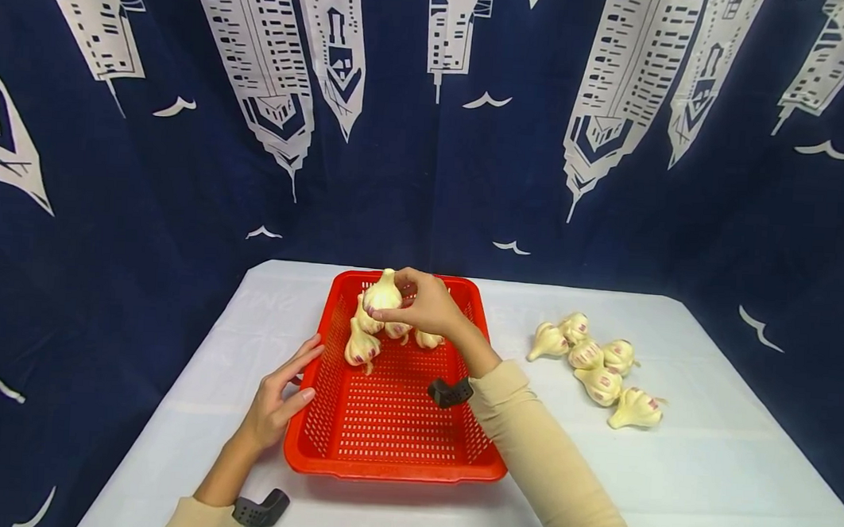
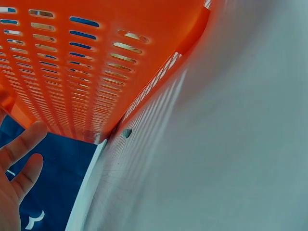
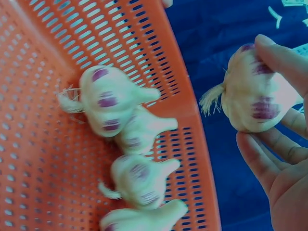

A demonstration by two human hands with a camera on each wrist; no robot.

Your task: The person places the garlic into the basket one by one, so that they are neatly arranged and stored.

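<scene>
My right hand (image 1: 430,302) pinches a garlic bulb (image 1: 383,292) between thumb and fingers over the far part of a red plastic basket (image 1: 394,471). In the right wrist view the held bulb shows purple patches and a tuft of roots, raised above the others. Several more bulbs lie in the basket's far half, one garlic bulb (image 1: 362,345) nearest its left side. My left hand (image 1: 276,403) is at the basket's left rim, fingers fairly straight and fingertips right at the edge. The left wrist view shows the basket's slotted wall (image 2: 91,62) beside that hand.
A loose group of several garlic bulbs (image 1: 586,354) lies on the white table (image 1: 726,470) to the right of the basket. Behind the table hangs a dark blue curtain (image 1: 433,192) with white building prints.
</scene>
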